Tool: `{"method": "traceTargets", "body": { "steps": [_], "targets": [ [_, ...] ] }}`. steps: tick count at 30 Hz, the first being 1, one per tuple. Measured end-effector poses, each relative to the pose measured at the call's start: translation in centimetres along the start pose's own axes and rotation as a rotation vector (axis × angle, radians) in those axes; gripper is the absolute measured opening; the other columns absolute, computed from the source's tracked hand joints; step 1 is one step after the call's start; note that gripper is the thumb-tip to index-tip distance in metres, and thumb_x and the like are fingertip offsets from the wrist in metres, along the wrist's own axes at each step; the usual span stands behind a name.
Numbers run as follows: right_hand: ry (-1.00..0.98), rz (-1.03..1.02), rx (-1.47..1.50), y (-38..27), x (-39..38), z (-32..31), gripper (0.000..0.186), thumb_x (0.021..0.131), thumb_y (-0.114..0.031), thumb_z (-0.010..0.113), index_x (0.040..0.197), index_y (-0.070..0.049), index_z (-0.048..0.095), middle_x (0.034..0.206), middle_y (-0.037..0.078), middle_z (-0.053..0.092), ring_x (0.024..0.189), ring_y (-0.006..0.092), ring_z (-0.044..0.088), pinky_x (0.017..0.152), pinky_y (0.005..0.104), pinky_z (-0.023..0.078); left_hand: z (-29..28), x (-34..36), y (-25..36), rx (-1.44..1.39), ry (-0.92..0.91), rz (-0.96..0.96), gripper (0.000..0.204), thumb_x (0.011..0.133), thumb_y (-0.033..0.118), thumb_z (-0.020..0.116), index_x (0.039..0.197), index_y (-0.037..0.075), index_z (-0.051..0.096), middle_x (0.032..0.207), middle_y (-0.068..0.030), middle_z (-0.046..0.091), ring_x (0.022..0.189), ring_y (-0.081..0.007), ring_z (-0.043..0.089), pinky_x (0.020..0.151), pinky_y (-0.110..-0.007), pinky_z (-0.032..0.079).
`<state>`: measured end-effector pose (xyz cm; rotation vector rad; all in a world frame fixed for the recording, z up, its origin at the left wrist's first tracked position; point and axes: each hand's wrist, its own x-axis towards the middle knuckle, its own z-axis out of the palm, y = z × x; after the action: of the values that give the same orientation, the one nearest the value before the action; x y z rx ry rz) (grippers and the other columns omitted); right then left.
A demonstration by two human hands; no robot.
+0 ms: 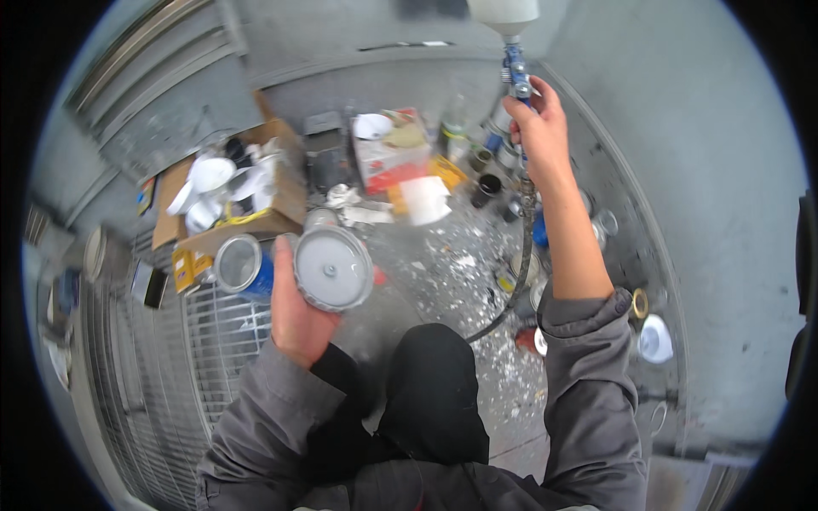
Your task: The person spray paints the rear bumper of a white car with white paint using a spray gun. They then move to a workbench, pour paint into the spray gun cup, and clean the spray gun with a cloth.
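**Grasping a round lid [334, 266] in the left hand [296, 313], a spray gun [515, 72] in the right hand [543, 121]**

Far left of the left grip, bordering on a metal grate [221, 341]. Up and left of that grip, facing a cardboard box [288, 170] filled with white paper cones [213, 175]. Just beside the thumb, close to a blue can [261, 277] with a pale rim. At the left grip itself, cradling the lid from below, thumb up along its left edge, showing a pale grey face with a small central nub. Beyond the lid, looking onto a red-and-white box [392, 162]; farther right, nearer the right grip, onto a black cup [486, 190]. Up and well apart from the left, at the right grip, closed around the gun's handle, with a white paint cup [504, 12] above the fingers. Below this grip, trailing a dark hose [527, 238] left of the forearm. Lower right, beside the sleeve [588, 366], passing a tape roll [639, 304] and a white bowl [655, 339].
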<state>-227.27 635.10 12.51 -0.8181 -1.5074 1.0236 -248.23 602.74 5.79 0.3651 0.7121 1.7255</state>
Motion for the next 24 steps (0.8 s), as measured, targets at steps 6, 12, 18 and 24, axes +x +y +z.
{"method": "traceTargets", "body": {
  "steps": [6,12,18,24],
  "targets": [
    [0.419,0.117,-0.243,4.9,-8.6,-14.4,0.058,0.094,-0.018,0.078,0.144,0.003,0.058,0.112,0.005,0.067,0.083,0.0097,0.06,0.071,0.0272,0.047,-13.2,14.1,-9.4,0.283,0.016,-0.64,0.082,0.108,0.075,0.029,0.148,0.007,0.055,0.139,-0.017,0.066,0.131,-0.0386,0.064,0.105,-0.059,0.055],
    [0.629,0.172,-0.264,4.8,-20.4,-21.7,0.032,0.102,-0.013,0.072,0.13,0.0,0.066,0.076,-0.002,0.057,0.066,0.0075,0.05,0.059,0.0263,0.038,-26.2,22.3,-25.8,0.351,0.076,-1.056,0.083,0.103,0.079,0.042,0.144,0.009,0.057,0.133,-0.0184,0.069,0.11,-0.041,0.073,0.095,-0.061,0.058],
    [1.076,0.304,-0.276,-1.8,-32.7,-26.1,0.039,0.101,-0.014,0.062,0.139,-0.005,0.058,0.144,0.016,0.067,0.076,0.0139,0.062,0.063,0.0277,0.05,-24.8,26.9,-36.3,1.128,-0.245,-0.986,0.068,0.108,0.065,0.045,0.141,0.007,0.057,0.127,-0.0203,0.069,0.109,-0.0446,0.072,0.096,-0.062,0.057],
    [1.294,0.513,-0.412,-4.7,-43.8,-23.2,0.037,0.102,-0.031,0.069,0.126,-0.004,0.064,0.109,0.008,0.072,0.063,0.0085,0.054,0.054,0.0249,0.042,-22.1,26.5,-37.2,1.649,-0.833,0.042,0.033,0.105,0.031,0.059,0.114,0.003,0.074,0.108,-0.028,0.072,0.1,-0.0485,0.068,0.086,-0.054,0.054]
  ]
}}
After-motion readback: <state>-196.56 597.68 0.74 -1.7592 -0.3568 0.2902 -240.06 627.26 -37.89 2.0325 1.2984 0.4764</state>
